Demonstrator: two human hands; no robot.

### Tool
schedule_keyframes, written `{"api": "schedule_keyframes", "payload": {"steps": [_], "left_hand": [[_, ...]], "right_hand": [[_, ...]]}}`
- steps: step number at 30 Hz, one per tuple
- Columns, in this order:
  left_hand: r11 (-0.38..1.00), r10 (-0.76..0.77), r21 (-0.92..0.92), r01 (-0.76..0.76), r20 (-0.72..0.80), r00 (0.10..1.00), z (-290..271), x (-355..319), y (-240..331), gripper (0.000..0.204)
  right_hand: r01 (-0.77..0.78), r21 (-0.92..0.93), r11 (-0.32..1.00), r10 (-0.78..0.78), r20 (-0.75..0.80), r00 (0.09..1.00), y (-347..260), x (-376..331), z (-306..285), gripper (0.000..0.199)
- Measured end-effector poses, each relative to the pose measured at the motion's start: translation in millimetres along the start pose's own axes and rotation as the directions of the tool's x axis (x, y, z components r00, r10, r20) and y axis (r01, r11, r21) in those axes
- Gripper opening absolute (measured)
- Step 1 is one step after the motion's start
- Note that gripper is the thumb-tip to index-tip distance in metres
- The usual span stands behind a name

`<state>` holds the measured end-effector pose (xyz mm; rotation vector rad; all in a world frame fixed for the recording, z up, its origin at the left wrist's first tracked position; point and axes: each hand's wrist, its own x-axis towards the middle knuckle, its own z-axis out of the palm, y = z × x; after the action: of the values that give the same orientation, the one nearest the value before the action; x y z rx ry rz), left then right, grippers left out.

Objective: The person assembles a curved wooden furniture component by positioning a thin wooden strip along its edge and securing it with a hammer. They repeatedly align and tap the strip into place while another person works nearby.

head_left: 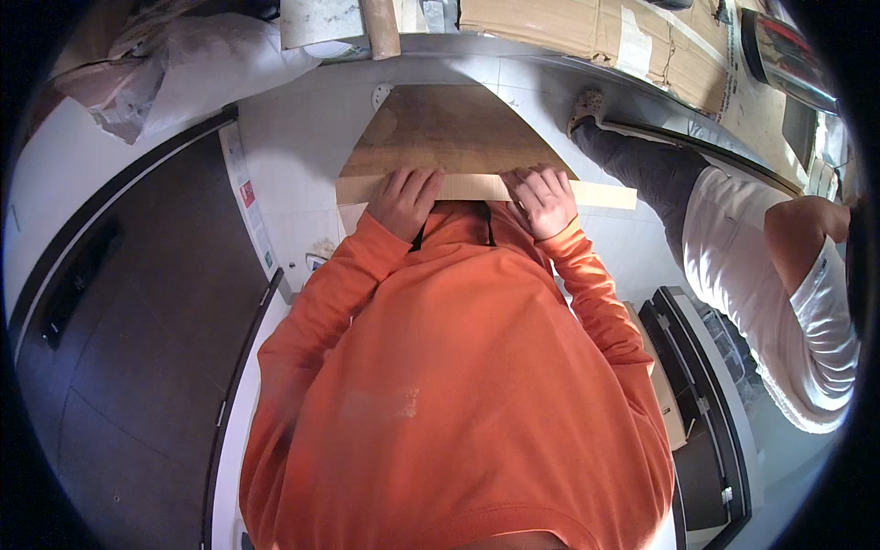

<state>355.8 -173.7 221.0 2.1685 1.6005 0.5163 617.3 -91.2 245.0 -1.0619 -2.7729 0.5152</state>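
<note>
A brown wooden board (449,128) stretches away in front of my body, looking narrower at its far end. Along its near edge runs a pale wooden strip (473,189), whose right end sticks out past the board. My left hand (406,203) is closed over the strip left of the middle, fingers curled across the top. On the right, my right hand (544,200) grips the same strip in a similar way. Both thumbs are mostly hidden. I cannot tell whether the strip is fixed to the board.
At the right, another person in a white shirt (742,247) and dark trousers is close by. Cardboard boxes (587,37) and a wooden-handled tool (379,27) lie at the far side. A dark door-like panel (137,348) stands left; a black-framed cabinet (701,412) is lower right.
</note>
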Motion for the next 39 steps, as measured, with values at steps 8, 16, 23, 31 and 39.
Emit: {"api": "schedule_keyframes", "payload": {"steps": [8,16,23,31,39], "left_hand": [[1.0,0.024,-0.014,-0.025,-0.057,0.998,8.2,-0.7,-4.2,0.047],[0.999,0.053,0.012,-0.052,-0.107,0.993,14.5,8.0,-7.3,0.042],[0.999,0.011,0.042,-0.005,-0.15,0.989,18.6,5.2,-5.6,0.041],[0.999,0.018,0.041,-0.01,-0.185,0.983,19.5,8.8,-5.7,0.041],[0.979,-0.143,0.135,0.153,-0.081,0.986,-40.4,-17.2,-46.0,0.047]], "right_hand": [[0.024,0.054,0.998,-0.023,-0.012,1.0,2.1,3.2,-0.2,0.044],[0.033,0.014,0.999,-0.033,-0.009,0.999,-16.8,25.3,12.5,0.034],[0.047,0.025,0.999,-0.046,-0.056,0.997,-22.4,31.6,17.0,0.033],[0.053,0.028,0.998,-0.051,-0.065,0.997,-19.1,32.8,20.5,0.018],[0.011,0.039,0.999,-0.012,0.013,1.0,-40.1,47.0,21.8,0.025]]}}
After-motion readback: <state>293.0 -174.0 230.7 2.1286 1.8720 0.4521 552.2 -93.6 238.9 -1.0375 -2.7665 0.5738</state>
